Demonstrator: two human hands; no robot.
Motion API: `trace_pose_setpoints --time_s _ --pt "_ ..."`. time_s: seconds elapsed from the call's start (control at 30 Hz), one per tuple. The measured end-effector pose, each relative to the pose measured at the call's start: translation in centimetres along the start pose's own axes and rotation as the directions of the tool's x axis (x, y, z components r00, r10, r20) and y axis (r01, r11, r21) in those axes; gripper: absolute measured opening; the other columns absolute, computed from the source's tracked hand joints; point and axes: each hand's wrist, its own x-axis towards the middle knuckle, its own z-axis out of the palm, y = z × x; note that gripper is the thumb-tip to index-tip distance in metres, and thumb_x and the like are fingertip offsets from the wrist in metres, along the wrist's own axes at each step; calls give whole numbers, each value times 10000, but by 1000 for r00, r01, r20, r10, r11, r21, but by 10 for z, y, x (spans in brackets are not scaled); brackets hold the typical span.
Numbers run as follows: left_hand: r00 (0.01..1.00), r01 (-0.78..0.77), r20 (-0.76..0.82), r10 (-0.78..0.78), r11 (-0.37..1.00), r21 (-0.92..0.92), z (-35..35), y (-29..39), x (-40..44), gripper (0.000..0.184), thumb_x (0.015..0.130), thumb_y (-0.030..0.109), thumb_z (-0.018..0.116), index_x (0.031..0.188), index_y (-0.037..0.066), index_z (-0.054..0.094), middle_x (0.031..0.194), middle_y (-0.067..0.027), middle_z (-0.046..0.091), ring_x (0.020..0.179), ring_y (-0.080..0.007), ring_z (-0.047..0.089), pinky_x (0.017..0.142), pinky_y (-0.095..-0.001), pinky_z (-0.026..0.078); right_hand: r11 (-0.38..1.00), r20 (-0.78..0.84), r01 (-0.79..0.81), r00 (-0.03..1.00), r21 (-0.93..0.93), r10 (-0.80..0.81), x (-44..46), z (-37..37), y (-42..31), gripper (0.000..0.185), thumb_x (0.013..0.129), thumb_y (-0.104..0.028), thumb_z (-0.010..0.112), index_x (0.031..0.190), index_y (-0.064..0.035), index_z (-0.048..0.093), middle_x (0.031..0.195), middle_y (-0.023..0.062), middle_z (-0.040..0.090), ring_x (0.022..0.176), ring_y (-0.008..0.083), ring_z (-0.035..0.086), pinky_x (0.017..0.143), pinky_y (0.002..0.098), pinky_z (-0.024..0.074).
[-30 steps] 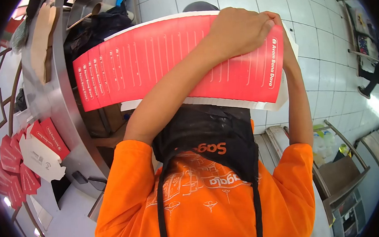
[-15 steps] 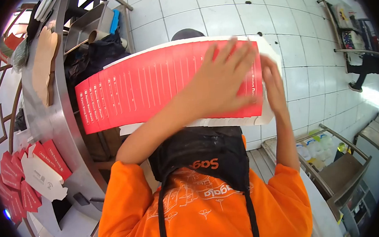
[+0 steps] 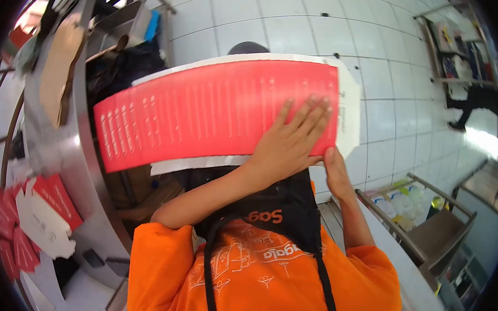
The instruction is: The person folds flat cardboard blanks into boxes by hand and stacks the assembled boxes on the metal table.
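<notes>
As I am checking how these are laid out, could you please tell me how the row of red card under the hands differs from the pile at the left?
The row overlaps in one orderly, gently curved line, whereas the pile is scattered, its pieces pointing several ways. The row shows mostly red faces; the pile has a large white face uppermost on part of it. Both include red and white surfaces.

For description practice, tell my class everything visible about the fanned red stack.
The red stack is a long, curved fan of overlapping flat sheets, apparently card, with pale lines and print. White card shows beyond its upper, lower and right edges. It lies before the black apron; the left hand rests on its right part; the right hand touches its lower right corner.
</notes>
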Motion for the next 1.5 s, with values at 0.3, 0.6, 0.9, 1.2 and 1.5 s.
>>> trace_pose_setpoints --time_s 0.3,0.6,0.9,1.2,1.5 --pt "645 670 -535 -545 740 54 -161 -111 -184 832 935 436 727 1581 16 414 1641 -239 390 1541 -463 313 1261 -563 251 984 -337 176 927 0 -166 57 -57 52 659 1129 -540 387 1488 3 490 1468 159 531 1396 304 490 1195 460 382" --pt "-28 987 -711 -702 92 -130 -300 -163 -474 474 1010 413 663 1220 -12 674 1079 -258 737 1003 -452 703 887 -500 535 943 -216 319 918 -92 -331 87 -84 -30 683 1124 -590 360 1395 14 531 1376 176 617 1326 289 569 1154 445 392" --pt "502 864 -818 -281 216 456 -331 -89 -260 237 945 57 590 1134 77 732 993 -123 767 884 -357 723 798 -446 544 715 -127 311 864 -626 -487 82 -71 -83 428 1154 -329 460 1355 21 603 1386 158 629 1321 304 580 1148 461 419" --pt "959 56 -241 149 733 678 -204 -5 28 63 716 202 723 707 140 723 704 10 678 890 -224 672 945 -413 482 265 147 510 631 -818 -762 70 13 -188 651 892 -137 820 1473 -40 545 1441 188 605 1377 390 553 1116 476 450" --pt "613 -672 -165 773 620 404 -118 -20 157 146 804 220 762 945 223 801 1093 -36 759 1116 -232 689 1213 -511 339 377 -27 354 696 -856 -717 51 -51 -138 224 900 -164 777 1052 -14 712 1075 165 656 987 354 631 870 455 494"
